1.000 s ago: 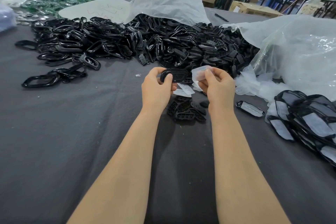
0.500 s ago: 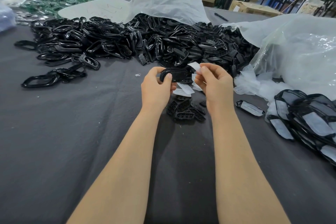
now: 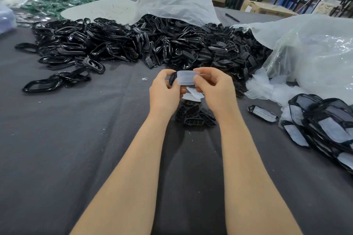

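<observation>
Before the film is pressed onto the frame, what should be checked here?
1. Left hand grips the black frame: ok.
2. Right hand pinches the translucent film: ok.
3. Film lies across the frame's face: ok.
4. Film edges line up with the frame's rim: cannot tell, fingers cover them.
5. Spare films lie just below the hands: ok.
6. Film-covered pieces sit apart at the right: ok.

No legible text anywhere; faint red scrawl on white sheet (image 3: pixel 99 10) unreadable
</observation>
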### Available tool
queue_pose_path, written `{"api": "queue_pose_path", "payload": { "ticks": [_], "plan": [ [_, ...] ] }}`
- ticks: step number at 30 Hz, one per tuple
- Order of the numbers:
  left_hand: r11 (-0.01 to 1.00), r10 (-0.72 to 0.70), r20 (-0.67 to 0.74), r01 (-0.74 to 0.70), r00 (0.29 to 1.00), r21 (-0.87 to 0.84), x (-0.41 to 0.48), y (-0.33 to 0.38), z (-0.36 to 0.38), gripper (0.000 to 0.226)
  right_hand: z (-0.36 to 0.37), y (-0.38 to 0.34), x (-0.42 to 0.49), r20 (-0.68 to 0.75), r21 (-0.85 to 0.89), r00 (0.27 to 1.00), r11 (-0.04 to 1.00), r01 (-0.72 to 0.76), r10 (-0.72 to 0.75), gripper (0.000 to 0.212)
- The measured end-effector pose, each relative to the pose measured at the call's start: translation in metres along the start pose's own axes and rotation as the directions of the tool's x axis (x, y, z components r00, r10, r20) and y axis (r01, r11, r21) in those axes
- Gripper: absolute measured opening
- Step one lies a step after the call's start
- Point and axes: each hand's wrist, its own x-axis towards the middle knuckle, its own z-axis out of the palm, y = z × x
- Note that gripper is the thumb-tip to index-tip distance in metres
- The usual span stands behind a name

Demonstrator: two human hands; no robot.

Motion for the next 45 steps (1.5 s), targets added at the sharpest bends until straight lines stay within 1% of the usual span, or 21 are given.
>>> {"api": "queue_pose_path", "payload": {
  "ticks": [2,4,6,9,16,19,22,27,30,32,33,37,41,45],
  "plan": [
    [1.000,0.015,0.027,-0.015,1.000,0.022,-0.001,0.000,0.000,0.023,0.007,0.001,-0.002,-0.043,-0.161,0.997,0.985,0.055,-0.062,0.009],
    [0.998,0.041,0.054,-0.043,0.998,0.034,-0.003,0.001,0.000,0.022,0.011,0.001,-0.004,-0.099,-0.266,0.986,0.958,0.102,-0.133,0.006],
    [0.996,0.079,0.075,-0.082,0.994,0.047,-0.005,0.003,0.000,0.026,0.012,0.003,-0.005,-0.133,-0.309,0.977,0.943,0.121,-0.169,0.005],
    [0.992,0.099,0.082,-0.104,0.992,0.065,-0.006,0.005,0.000,0.034,0.013,0.004,-0.004,-0.184,-0.316,0.970,0.944,0.097,-0.161,0.005],
    [0.992,0.114,0.115,-0.120,0.987,0.046,-0.007,0.006,0.001,0.032,0.010,0.010,0.001,-0.223,-0.219,0.973,0.976,0.003,-0.053,0.005],
    [0.990,0.123,0.127,-0.130,0.984,0.046,-0.007,0.006,0.001,0.031,0.011,0.012,0.003,-0.242,-0.150,0.970,0.988,-0.039,0.002,0.005],
    [0.990,0.130,0.129,-0.136,0.983,0.036,-0.008,0.006,0.002,0.030,0.012,0.012,0.003,-0.233,-0.030,0.970,0.996,-0.080,0.070,0.009],
    [0.993,0.115,0.131,-0.116,0.985,0.000,-0.005,0.004,0.003,0.028,0.013,0.010,0.002,-0.226,0.123,0.964,0.986,-0.116,0.142,0.019],
    [0.995,0.095,0.138,-0.092,0.986,-0.026,-0.004,0.003,0.003,0.023,0.015,0.011,0.004,-0.231,0.263,0.952,0.955,-0.140,0.203,0.018],
    [0.996,0.085,0.144,-0.079,0.986,-0.043,-0.003,0.002,0.003,0.022,0.015,0.012,0.005,-0.204,0.366,0.945,0.915,-0.168,0.255,0.016],
    [0.996,0.082,0.146,-0.075,0.986,-0.055,-0.003,0.002,0.003,0.022,0.015,0.012,0.006,-0.189,0.387,0.945,0.904,-0.179,0.268,0.014],
    [0.994,0.089,0.159,-0.078,0.983,-0.079,-0.003,0.002,0.003,0.023,0.015,0.014,0.007,-0.174,0.350,0.952,0.919,-0.179,0.252,0.006],
    [0.994,0.093,0.171,-0.080,0.981,-0.080,-0.005,0.002,0.005,0.025,0.018,0.015,0.007,-0.249,0.286,0.943,0.947,-0.148,0.223,0.004],
    [0.995,0.076,0.145,-0.066,0.987,-0.069,-0.005,0.003,0.007,0.024,0.021,0.017,0.006,-0.284,0.242,0.934,0.959,-0.148,0.216,0.005]
  ]
}}
